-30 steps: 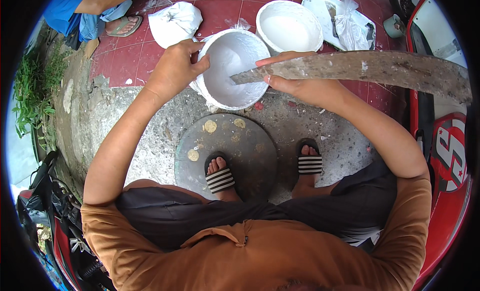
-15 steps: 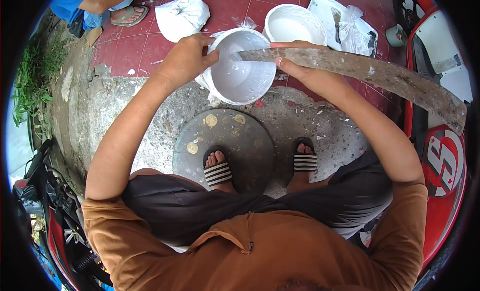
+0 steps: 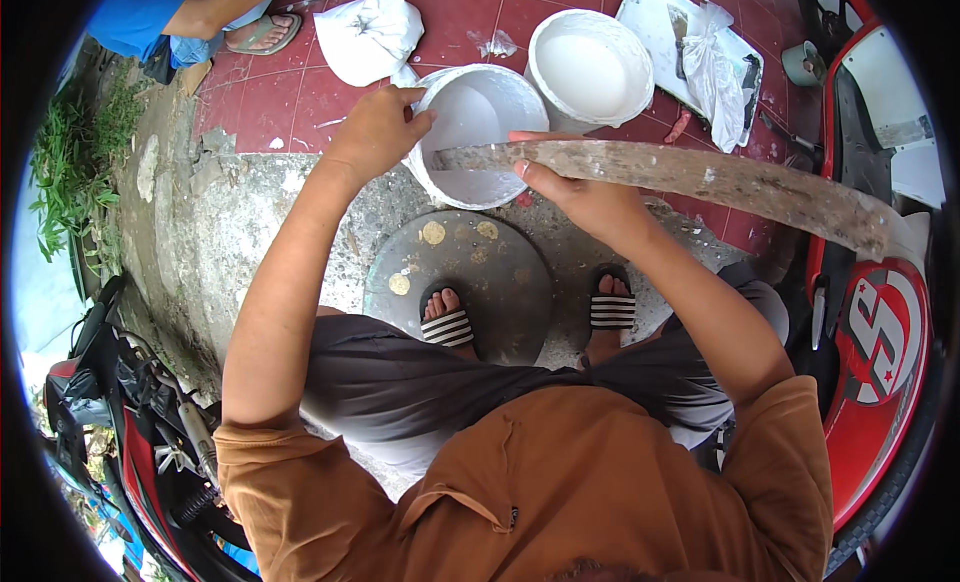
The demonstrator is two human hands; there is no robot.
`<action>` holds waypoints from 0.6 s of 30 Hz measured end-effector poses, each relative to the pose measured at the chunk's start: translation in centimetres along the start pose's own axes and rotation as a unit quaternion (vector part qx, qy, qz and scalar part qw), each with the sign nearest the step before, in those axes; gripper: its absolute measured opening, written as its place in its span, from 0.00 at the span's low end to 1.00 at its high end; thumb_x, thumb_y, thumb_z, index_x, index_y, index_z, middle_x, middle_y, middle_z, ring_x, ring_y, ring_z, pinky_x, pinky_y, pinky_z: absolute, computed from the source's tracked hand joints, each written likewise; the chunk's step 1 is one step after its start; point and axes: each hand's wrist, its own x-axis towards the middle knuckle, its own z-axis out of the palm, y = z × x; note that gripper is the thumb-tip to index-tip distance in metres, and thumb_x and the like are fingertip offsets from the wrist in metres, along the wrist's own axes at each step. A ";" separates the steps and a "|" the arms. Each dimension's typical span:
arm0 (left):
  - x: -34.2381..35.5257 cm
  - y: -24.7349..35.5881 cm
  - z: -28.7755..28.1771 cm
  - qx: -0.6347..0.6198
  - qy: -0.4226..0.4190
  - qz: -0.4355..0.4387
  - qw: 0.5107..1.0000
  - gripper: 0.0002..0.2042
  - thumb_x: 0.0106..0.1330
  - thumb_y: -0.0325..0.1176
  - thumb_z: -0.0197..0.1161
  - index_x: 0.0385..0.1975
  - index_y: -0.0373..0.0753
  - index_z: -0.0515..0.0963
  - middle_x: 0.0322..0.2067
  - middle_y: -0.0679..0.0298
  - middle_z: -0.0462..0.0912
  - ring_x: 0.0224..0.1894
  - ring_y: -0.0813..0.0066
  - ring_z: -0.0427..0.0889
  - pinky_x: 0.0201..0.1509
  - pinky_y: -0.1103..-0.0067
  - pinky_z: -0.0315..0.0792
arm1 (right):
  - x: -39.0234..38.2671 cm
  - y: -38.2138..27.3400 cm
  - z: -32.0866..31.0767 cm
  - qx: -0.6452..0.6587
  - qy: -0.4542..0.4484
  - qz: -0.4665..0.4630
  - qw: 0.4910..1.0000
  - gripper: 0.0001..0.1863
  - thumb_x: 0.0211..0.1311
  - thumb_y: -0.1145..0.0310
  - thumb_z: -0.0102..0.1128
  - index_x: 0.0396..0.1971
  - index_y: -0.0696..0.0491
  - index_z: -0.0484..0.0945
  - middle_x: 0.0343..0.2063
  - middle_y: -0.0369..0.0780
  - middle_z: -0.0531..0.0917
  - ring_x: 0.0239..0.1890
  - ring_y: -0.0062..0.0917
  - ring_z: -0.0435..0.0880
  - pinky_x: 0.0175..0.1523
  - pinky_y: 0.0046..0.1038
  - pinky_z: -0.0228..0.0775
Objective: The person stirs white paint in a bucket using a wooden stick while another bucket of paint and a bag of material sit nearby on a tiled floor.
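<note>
A white-coated bucket (image 3: 528, 112) stands tilted a little toward me, with whitish liquid inside. My left hand (image 3: 378, 132) grips its left rim, thumb inside the opening and fingers bent over the edge. My right hand (image 3: 590, 207) is closed around a long, rough wooden stick (image 3: 720, 174), thumb on the near face. One end of the stick dips into the bucket, and the rest stretches far to the right. Beside it, a second white bucket (image 3: 640, 77) holds smoother, whiter liquid.
Behind the buckets, a white sack (image 3: 368, 40) lies on red tiles. A stained tray (image 3: 638, 17) bears a clear plastic bag (image 3: 712, 82); a small can (image 3: 803, 64) stands beyond. Motorcycles flank me, one red (image 3: 870, 472), another left (image 3: 140, 432). A person in blue (image 3: 130, 17) sits far left.
The stick has swung lower and nearer to me with my right hand, and its dipped end has shifted left inside the bucket. My left hand stays on the rim.
</note>
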 end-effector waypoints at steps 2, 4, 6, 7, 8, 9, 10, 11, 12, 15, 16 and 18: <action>0.1 0.0 -0.5 0.019 0.002 -0.030 0.999 0.20 0.68 0.39 0.63 0.55 0.33 0.82 0.34 0.41 0.86 0.40 0.46 0.87 0.53 0.62 0.77 | 0.5 0.2 -0.4 -0.008 -0.018 0.028 0.999 0.18 0.68 0.58 0.67 0.54 0.48 0.85 0.30 0.36 0.88 0.34 0.17 0.82 0.44 0.26 0.74; 0.1 -0.5 -0.3 0.017 0.015 -0.041 0.999 0.20 0.68 0.39 0.63 0.55 0.34 0.82 0.35 0.41 0.86 0.40 0.46 0.87 0.52 0.62 0.77 | 1.0 0.6 -0.9 -0.016 -0.038 0.052 0.998 0.18 0.68 0.59 0.67 0.54 0.48 0.85 0.31 0.36 0.88 0.34 0.17 0.83 0.43 0.26 0.74; 0.4 -0.6 0.3 0.013 0.021 -0.046 0.999 0.20 0.69 0.39 0.62 0.55 0.35 0.82 0.35 0.41 0.86 0.41 0.46 0.87 0.52 0.62 0.77 | 1.3 1.7 -1.5 0.013 -0.016 0.053 0.998 0.18 0.68 0.59 0.68 0.54 0.48 0.86 0.32 0.37 0.89 0.34 0.18 0.84 0.44 0.26 0.74; 0.4 -0.7 0.5 0.026 0.055 -0.025 0.998 0.19 0.69 0.39 0.62 0.55 0.35 0.82 0.35 0.41 0.85 0.39 0.47 0.87 0.51 0.62 0.77 | 1.5 2.0 -1.8 0.015 -0.016 0.055 0.998 0.18 0.68 0.59 0.68 0.54 0.48 0.86 0.32 0.37 0.89 0.34 0.18 0.84 0.44 0.26 0.74; 0.2 -0.6 0.5 0.041 0.091 -0.006 0.995 0.19 0.69 0.39 0.62 0.55 0.36 0.82 0.35 0.41 0.85 0.38 0.47 0.87 0.50 0.62 0.77 | 1.8 2.2 -2.2 -0.012 0.002 0.039 0.999 0.17 0.66 0.59 0.68 0.51 0.47 0.87 0.31 0.37 0.89 0.33 0.20 0.85 0.42 0.27 0.76; 0.2 -0.4 0.5 0.044 0.090 -0.007 0.995 0.19 0.69 0.39 0.62 0.55 0.36 0.82 0.35 0.41 0.85 0.38 0.47 0.87 0.50 0.62 0.77 | 2.1 2.4 -2.5 -0.039 0.020 0.023 0.999 0.15 0.64 0.59 0.68 0.49 0.46 0.88 0.30 0.37 0.89 0.32 0.21 0.87 0.41 0.29 0.78; 0.1 -0.1 0.5 0.024 0.091 -0.024 0.995 0.19 0.70 0.39 0.61 0.55 0.35 0.82 0.34 0.42 0.85 0.37 0.49 0.86 0.49 0.62 0.77 | 2.6 2.6 -2.8 -0.036 0.020 0.023 0.999 0.15 0.64 0.59 0.68 0.49 0.46 0.88 0.30 0.37 0.89 0.32 0.21 0.87 0.41 0.29 0.78; 0.1 0.0 0.6 0.001 0.090 -0.042 0.995 0.19 0.70 0.39 0.61 0.55 0.35 0.82 0.33 0.43 0.84 0.35 0.50 0.86 0.48 0.62 0.77 | 3.0 2.9 -3.1 -0.047 0.043 -0.011 0.998 0.15 0.64 0.59 0.68 0.48 0.46 0.88 0.30 0.37 0.89 0.32 0.22 0.87 0.41 0.29 0.78; 0.3 -0.1 0.6 0.001 0.088 -0.043 0.995 0.19 0.70 0.39 0.61 0.55 0.35 0.82 0.33 0.43 0.84 0.35 0.50 0.86 0.48 0.62 0.77 | 3.3 3.0 -3.4 -0.058 0.067 -0.044 0.995 0.14 0.64 0.59 0.68 0.47 0.47 0.89 0.30 0.37 0.89 0.32 0.22 0.87 0.41 0.29 0.78; 0.7 0.1 0.2 -0.044 0.042 -0.055 0.997 0.19 0.70 0.39 0.61 0.55 0.34 0.81 0.28 0.46 0.83 0.30 0.54 0.85 0.44 0.63 0.76 | 4.1 3.3 -3.5 -0.065 0.113 -0.075 0.989 0.15 0.64 0.60 0.69 0.49 0.48 0.88 0.30 0.37 0.89 0.32 0.22 0.87 0.41 0.27 0.77; 0.6 0.6 0.3 -0.037 0.041 -0.056 0.997 0.20 0.71 0.41 0.62 0.57 0.34 0.81 0.26 0.50 0.82 0.26 0.63 0.84 0.39 0.68 0.76 | 4.3 3.6 -3.4 -0.086 0.149 -0.122 0.978 0.16 0.64 0.60 0.69 0.49 0.48 0.88 0.29 0.37 0.88 0.32 0.21 0.86 0.41 0.26 0.77; 0.5 0.6 0.3 -0.025 0.037 -0.057 0.997 0.21 0.72 0.42 0.62 0.58 0.34 0.80 0.24 0.54 0.82 0.22 0.71 0.83 0.34 0.73 0.76 | 3.9 3.1 -2.7 -0.029 0.129 -0.086 0.987 0.16 0.64 0.60 0.69 0.50 0.48 0.87 0.28 0.37 0.88 0.30 0.20 0.86 0.40 0.26 0.77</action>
